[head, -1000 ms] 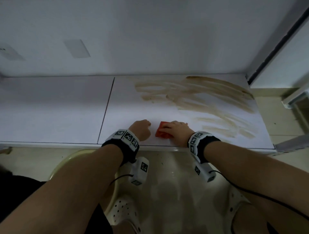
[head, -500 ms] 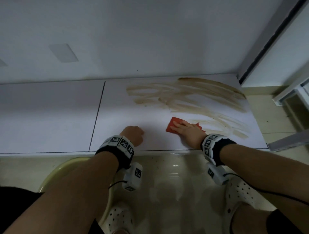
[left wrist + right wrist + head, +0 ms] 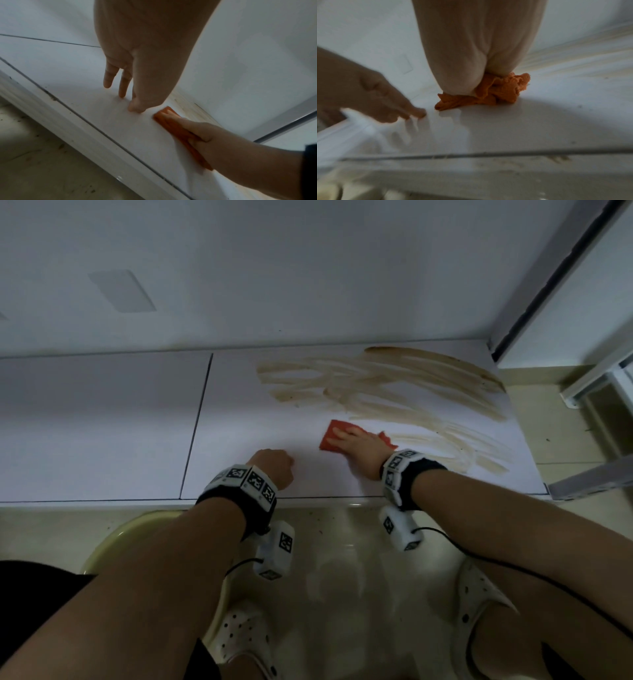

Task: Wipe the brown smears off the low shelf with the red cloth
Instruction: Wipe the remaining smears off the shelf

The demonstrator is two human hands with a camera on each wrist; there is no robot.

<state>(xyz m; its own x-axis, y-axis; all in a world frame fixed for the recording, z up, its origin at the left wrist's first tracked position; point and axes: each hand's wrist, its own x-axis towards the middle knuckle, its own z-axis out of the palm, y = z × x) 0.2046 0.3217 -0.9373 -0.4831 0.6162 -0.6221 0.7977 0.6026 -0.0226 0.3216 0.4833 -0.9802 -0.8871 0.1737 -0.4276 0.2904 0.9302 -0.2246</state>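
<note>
Red cloth (image 3: pixel 328 440): pressed onto low shelf (image 3: pixel 246 412) by right hand (image 3: pixel 368 451), fingers straight.
Left hand (image 3: pixel 274 465): fingertips rested on shelf, nothing held.

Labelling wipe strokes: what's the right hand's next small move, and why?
Likely slide the red cloth forward and right into the brown smears: the right hand presses it on the low shelf at their near edge, and the streaks beyond look untouched.

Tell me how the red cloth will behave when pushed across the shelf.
Probably floppy: the cloth bunches into folds behind the right hand. Likely light, since flat fingers alone pin it. It should slide readily on the glossy shelf, though it may crumple further.
</note>
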